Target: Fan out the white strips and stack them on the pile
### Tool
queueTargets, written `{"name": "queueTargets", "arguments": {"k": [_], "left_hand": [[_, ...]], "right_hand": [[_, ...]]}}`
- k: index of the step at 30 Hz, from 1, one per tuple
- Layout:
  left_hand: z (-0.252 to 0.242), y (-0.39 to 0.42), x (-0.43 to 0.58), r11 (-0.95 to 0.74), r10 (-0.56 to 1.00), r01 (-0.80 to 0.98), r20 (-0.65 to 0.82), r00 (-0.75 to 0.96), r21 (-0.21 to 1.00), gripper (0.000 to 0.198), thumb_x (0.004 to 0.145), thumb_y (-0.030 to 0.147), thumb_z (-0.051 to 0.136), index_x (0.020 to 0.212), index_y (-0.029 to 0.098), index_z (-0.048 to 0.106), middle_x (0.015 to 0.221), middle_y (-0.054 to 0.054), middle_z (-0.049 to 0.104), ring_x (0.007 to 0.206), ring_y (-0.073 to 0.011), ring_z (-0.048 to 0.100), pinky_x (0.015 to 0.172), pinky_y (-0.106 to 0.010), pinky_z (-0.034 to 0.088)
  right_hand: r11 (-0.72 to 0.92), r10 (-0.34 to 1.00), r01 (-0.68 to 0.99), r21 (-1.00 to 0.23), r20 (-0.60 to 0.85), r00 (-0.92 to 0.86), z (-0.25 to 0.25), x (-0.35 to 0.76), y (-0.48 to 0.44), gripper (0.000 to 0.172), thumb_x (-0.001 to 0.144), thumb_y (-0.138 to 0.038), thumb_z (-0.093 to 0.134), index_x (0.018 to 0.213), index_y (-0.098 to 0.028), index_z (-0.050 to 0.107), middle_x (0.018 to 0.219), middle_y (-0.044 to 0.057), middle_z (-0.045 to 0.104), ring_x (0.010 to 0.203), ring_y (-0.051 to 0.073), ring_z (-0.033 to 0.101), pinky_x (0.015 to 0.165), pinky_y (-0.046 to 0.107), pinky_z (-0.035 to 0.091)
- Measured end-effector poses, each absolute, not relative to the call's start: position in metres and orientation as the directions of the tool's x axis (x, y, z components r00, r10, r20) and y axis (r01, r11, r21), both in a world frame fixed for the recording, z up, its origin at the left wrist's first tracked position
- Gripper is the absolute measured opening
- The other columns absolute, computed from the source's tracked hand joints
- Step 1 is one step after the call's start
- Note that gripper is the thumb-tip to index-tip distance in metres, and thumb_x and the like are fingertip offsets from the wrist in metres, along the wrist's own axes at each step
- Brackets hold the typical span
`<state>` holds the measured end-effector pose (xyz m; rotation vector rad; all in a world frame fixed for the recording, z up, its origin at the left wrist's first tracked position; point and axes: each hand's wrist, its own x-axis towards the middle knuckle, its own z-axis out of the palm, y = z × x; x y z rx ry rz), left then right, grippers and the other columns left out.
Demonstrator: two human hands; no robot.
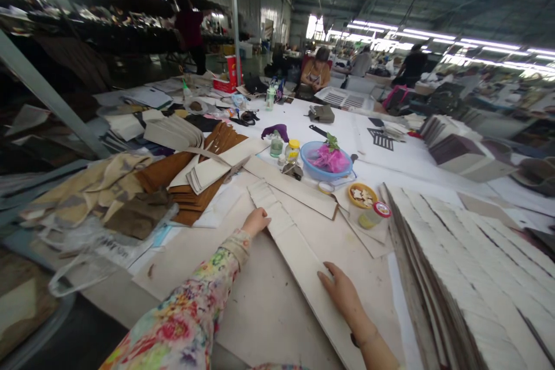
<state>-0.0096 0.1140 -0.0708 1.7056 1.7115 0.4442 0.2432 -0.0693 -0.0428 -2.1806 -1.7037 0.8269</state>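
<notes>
A long off-white strip point(295, 243) of sheet material, cloth or board, lies slantwise across the table in front of me. Creases run across its far part. My left hand point(256, 221), at the end of a floral sleeve, pinches the strip's left edge with closed fingers. On the nearer half rests my right hand point(340, 289), its fingers stretched out and the thumb apart, touching the surface without gripping. Beyond the left hand lies another pale flat strip point(299, 188) with a dark edge.
A tall stack of off-white layered pieces point(459, 266) stands at the right. Brown pieces point(191, 202), camouflage cloth point(95, 185) and a plastic bag point(104, 248) lie left. A blue basin point(306, 166), yellow bowl point(362, 195) and red-lidded jar point(373, 215) stand beyond. A person point(316, 72) sits across the table.
</notes>
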Motion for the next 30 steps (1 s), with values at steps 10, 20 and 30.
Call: {"name": "queueTargets", "arguments": {"k": [10, 20, 30], "left_hand": [[-0.054, 0.126, -0.010, 0.099, 0.911, 0.618, -0.321, 0.260, 0.780, 0.021, 0.066, 0.034, 0.055, 0.069, 0.013, 0.057, 0.066, -0.002, 0.059, 0.065, -0.0146, 0.054, 0.057, -0.022, 0.039], [-0.041, 0.099, -0.011, 0.365, 0.833, 0.090, -0.368, 0.412, 0.927, 0.053, 0.060, 0.048, 0.061, 0.103, 0.017, 0.054, 0.101, -0.007, 0.061, 0.091, -0.0186, 0.055, 0.066, -0.024, 0.045], [-0.017, 0.068, -0.020, 0.186, 0.848, -0.055, -0.132, 0.513, 0.981, 0.035, 0.066, 0.041, 0.062, 0.092, 0.017, 0.059, 0.085, -0.001, 0.063, 0.080, -0.0141, 0.055, 0.076, -0.024, 0.040]], "right_hand": [[-0.309, 0.940, 0.808, -0.502, -0.291, 0.178, -0.037, 0.239, -0.069, 0.047, 0.076, -0.038, 0.037, 0.113, -0.011, 0.047, 0.117, 0.011, 0.053, 0.108, 0.021, 0.049, 0.095, 0.030, 0.034], [-0.248, 0.965, 0.844, -0.475, -0.198, 0.172, -0.030, 0.233, -0.069, 0.033, 0.073, -0.028, 0.041, 0.101, -0.015, 0.054, 0.102, 0.011, 0.057, 0.100, 0.023, 0.051, 0.089, 0.031, 0.038], [-0.067, 0.969, 0.807, -0.587, -0.229, -0.087, -0.021, 0.241, -0.047, 0.064, 0.057, -0.012, 0.045, 0.121, -0.013, 0.043, 0.112, 0.010, 0.049, 0.105, 0.018, 0.045, 0.094, 0.027, 0.032]]}}
